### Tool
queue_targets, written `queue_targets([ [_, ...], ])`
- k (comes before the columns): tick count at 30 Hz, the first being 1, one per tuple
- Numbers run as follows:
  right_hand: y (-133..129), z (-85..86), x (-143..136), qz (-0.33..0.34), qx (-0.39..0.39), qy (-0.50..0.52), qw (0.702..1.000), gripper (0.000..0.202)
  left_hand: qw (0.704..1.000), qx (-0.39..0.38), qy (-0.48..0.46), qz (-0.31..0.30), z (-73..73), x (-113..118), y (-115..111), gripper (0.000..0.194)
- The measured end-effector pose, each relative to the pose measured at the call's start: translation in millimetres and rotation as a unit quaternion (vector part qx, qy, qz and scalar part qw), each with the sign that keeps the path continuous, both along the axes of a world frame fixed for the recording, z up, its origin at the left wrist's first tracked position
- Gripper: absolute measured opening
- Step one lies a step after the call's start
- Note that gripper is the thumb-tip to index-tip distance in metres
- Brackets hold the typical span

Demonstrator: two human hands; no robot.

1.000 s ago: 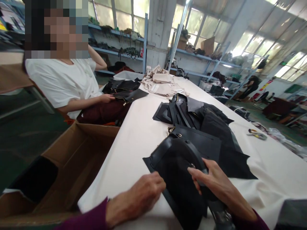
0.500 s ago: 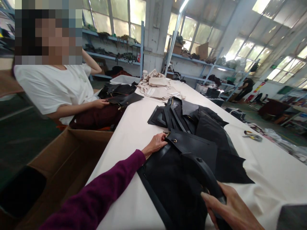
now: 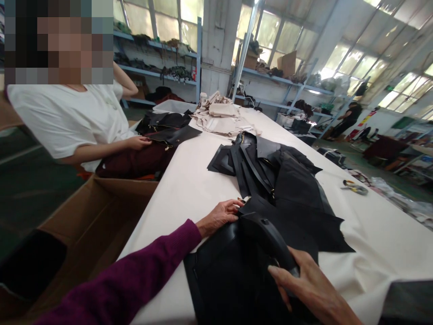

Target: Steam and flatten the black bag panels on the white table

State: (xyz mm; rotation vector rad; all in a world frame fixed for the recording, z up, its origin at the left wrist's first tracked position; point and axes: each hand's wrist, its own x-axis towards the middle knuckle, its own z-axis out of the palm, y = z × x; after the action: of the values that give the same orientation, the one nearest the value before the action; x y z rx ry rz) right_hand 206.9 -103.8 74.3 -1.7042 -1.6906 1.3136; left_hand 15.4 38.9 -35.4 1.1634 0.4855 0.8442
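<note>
My left hand (image 3: 221, 215), in a purple sleeve, has its fingers closed on the edge of a black leather bag piece (image 3: 216, 271) beside a small gold-coloured fitting (image 3: 244, 200). My right hand (image 3: 304, 280) is wrapped round a curved black hand-held object (image 3: 269, 237), thick and smooth, whose kind I cannot make out. Its far end lies over the bag piece, close to my left fingers; whether it touches is hidden. A black panel (image 3: 297, 225) spreads out just beyond. Behind it lies a heap of black pieces (image 3: 255, 162) with straps and gold zips.
Yellow-handled pliers (image 3: 354, 187) lie at the right on the white table (image 3: 182, 180). Beige cut pieces (image 3: 223, 117) are stacked at the far end. A person in a white shirt (image 3: 84, 122) sits at the left with dark red and black work. An open cardboard box (image 3: 101, 198) stands below.
My right hand has brought the curved black object leftward, nearer my left hand. My left hand has shifted slightly down, and the panel edge by its fingers has moved and folded.
</note>
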Motion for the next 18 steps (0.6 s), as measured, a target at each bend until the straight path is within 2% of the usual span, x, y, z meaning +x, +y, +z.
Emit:
queue_targets([
  [5,17,2.6,-8,-0.001,0.008,0.020,1.000,0.020,0.998,-0.044,-0.034,-0.032,4.4,3,-1,0.046],
  [9,29,17.7,-6,-0.019,0.027,0.000,0.999,0.025,0.998,-0.038,-0.030,-0.030,2.8,2,1,0.048],
  [14,13,39.2,6,-0.067,0.042,-0.073,0.994,0.028,0.999,-0.024,-0.011,-0.022,-3.8,1,5,0.047],
  [18,-7,36.7,10,-0.072,0.032,-0.119,0.990,0.033,1.000,-0.019,-0.004,-0.020,-3.5,1,5,0.048],
])
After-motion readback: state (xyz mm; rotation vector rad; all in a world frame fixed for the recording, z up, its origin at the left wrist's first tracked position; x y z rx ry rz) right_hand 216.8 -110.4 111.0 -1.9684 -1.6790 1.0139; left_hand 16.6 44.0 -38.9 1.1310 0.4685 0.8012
